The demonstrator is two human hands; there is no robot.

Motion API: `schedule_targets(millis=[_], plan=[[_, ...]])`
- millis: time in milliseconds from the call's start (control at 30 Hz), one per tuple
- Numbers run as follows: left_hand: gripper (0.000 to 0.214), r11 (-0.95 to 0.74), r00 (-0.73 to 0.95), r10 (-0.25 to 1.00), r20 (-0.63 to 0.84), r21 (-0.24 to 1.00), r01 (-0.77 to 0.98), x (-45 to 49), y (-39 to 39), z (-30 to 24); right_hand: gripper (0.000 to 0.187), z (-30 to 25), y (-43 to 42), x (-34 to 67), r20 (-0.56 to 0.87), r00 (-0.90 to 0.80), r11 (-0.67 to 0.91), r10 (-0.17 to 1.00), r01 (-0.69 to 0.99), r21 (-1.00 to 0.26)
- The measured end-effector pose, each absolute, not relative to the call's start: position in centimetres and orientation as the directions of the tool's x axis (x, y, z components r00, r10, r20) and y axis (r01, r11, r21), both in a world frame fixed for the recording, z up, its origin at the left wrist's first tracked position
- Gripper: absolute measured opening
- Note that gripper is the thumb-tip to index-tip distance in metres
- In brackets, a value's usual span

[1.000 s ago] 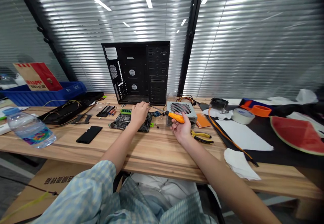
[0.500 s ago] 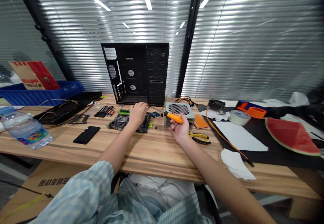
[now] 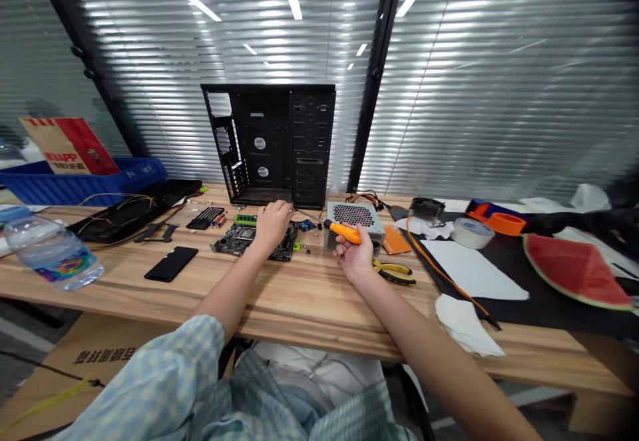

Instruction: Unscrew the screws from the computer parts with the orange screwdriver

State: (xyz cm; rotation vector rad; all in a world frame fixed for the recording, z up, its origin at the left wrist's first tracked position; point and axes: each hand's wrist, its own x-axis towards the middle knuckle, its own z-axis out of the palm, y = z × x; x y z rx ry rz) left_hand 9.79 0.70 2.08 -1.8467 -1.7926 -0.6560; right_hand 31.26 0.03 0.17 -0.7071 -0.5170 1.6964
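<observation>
My left hand rests with curled fingers on the right part of a motherboard that lies flat on the wooden table. What its fingertips grip is hidden. My right hand is closed around the orange handle of a screwdriver, whose thin shaft points left toward the fingers of my left hand. A silver power supply sits just behind my right hand. An open black computer case stands upright behind the motherboard.
Yellow-handled pliers lie right of my right hand. A black phone, a water bottle and a black case panel lie on the left. White paper, a tape roll and a watermelon slice are on the right.
Both hands keep their places on the motherboard and the screwdriver. Only the view shifted slightly.
</observation>
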Motion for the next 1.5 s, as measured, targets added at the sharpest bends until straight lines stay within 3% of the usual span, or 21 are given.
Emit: schedule_targets(millis=[1500], plan=[[0.023, -0.008, 0.041, 0.796, 0.604, -0.056, 0.998, 9.80, 0.67, 1.90, 0.038, 0.37, 0.02, 31.27, -0.154, -0.117, -0.192, 0.981, -0.694, -0.694]])
